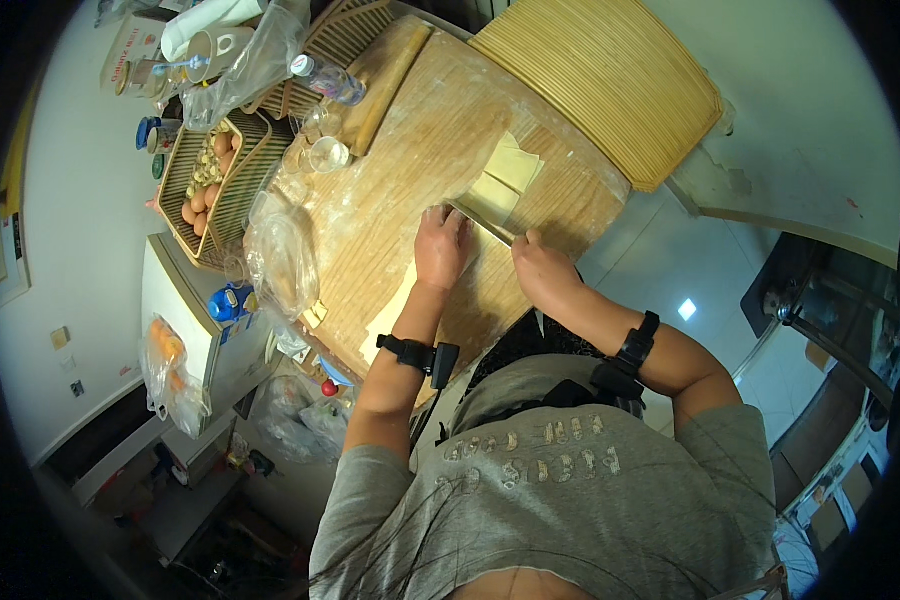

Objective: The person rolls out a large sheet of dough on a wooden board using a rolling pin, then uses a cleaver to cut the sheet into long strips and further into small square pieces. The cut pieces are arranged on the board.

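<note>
A long sheet of pale dough lies on the floured wooden board, partly hidden under my left forearm. My right hand grips the near end of a knife, seen almost edge-on across the dough strip. At the blade's other end is my left hand, its fingers bent at the blade and the dough; whether they pinch the blade cannot be told. Just beyond the blade lie cut dough pieces, side by side and partly overlapping.
A wooden rolling pin, a plastic bottle and glass cups stand or lie at the board's far left. Left of them is a basket of eggs. Plastic bags rest on the left edge; a slatted tray adjoins the far right.
</note>
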`<control>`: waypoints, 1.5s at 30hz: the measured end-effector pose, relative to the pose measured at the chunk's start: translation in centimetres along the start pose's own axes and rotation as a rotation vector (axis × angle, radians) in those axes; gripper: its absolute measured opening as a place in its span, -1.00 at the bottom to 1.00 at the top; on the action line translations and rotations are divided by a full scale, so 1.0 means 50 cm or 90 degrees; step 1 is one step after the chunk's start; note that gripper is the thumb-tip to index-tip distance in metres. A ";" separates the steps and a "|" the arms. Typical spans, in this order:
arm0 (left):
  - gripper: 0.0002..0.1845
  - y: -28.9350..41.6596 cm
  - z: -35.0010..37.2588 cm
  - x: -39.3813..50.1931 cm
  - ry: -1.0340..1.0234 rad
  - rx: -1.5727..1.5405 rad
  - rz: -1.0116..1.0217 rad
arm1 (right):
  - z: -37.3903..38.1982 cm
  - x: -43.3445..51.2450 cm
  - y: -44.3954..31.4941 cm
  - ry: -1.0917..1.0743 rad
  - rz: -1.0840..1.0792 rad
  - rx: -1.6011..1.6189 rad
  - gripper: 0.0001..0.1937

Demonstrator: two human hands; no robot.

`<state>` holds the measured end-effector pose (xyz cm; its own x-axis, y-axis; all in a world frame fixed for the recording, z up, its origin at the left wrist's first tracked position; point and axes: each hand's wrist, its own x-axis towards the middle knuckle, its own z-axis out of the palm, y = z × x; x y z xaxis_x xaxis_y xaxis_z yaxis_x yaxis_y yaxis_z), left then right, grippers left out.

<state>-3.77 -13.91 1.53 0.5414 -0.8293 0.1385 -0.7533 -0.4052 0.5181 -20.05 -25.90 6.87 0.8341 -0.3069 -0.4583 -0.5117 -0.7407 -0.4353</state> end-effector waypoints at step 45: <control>-0.89 -0.048 -0.054 -0.097 0.001 -0.071 -0.045 | 0.048 -0.035 -0.093 -0.006 -0.050 0.050 -0.79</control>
<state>-3.60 -7.89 1.90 0.5925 -0.7995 0.0986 -0.6668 -0.4180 0.6170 -19.64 -20.49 7.84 0.8704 -0.2434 -0.4279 -0.4596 -0.7133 -0.5291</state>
